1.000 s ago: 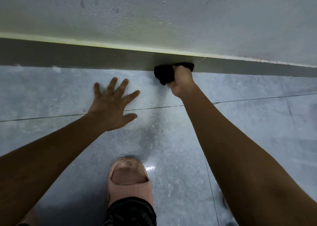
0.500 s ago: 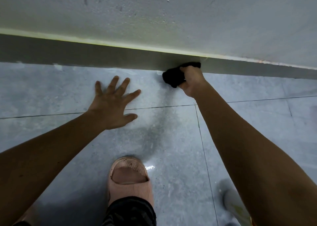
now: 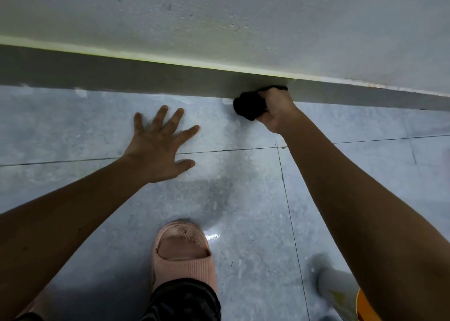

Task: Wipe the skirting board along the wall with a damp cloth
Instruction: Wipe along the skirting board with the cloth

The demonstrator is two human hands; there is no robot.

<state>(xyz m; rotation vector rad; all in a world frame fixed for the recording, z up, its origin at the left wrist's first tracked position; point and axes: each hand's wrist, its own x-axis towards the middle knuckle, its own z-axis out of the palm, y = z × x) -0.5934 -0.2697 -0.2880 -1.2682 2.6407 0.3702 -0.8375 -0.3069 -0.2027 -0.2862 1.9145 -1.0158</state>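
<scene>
A dark grey skirting board (image 3: 136, 77) runs along the foot of the pale wall (image 3: 243, 23), from left to right across the view. My right hand (image 3: 276, 110) is closed around a bunched black cloth (image 3: 248, 105) and presses it against the board's lower part, where it meets the floor. Most of the cloth sticks out to the left of my fist. My left hand (image 3: 159, 147) lies flat on the tiled floor with its fingers spread, well left of the cloth and short of the board.
The floor is glossy grey tile (image 3: 243, 223) with dark grout lines. My foot in a pink slipper (image 3: 185, 255) stands at the bottom centre. A pale object and an orange rim (image 3: 362, 306) show at the bottom right, under my right forearm.
My right hand has slid the cloth to the right along the skirting board. My left hand has stayed planted on the floor.
</scene>
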